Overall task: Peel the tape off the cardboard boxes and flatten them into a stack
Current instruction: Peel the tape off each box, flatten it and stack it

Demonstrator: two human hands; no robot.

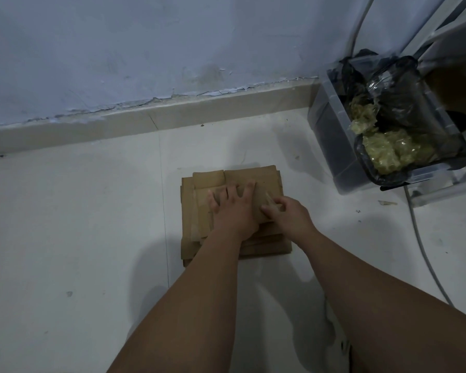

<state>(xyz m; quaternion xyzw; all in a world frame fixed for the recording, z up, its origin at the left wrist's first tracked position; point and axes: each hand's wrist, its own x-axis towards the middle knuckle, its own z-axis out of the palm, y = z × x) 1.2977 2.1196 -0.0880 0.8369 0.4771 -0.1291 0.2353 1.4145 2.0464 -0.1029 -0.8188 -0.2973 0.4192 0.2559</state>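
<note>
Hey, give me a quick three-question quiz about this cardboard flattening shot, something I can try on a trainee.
1. True or false: the left hand lies flat, fingers spread, on the stack of flattened brown cardboard.
2. Multiple choice: the right hand has its grip pinched on A) a marker pen, B) a strip of clear tape, C) a knife.
3. Fill the gap: the clear plastic bin lined with a black bag stands on the person's ____ side.

Key: 1 true; 2 B; 3 right. The bin holds wads of crumpled tape.
</note>
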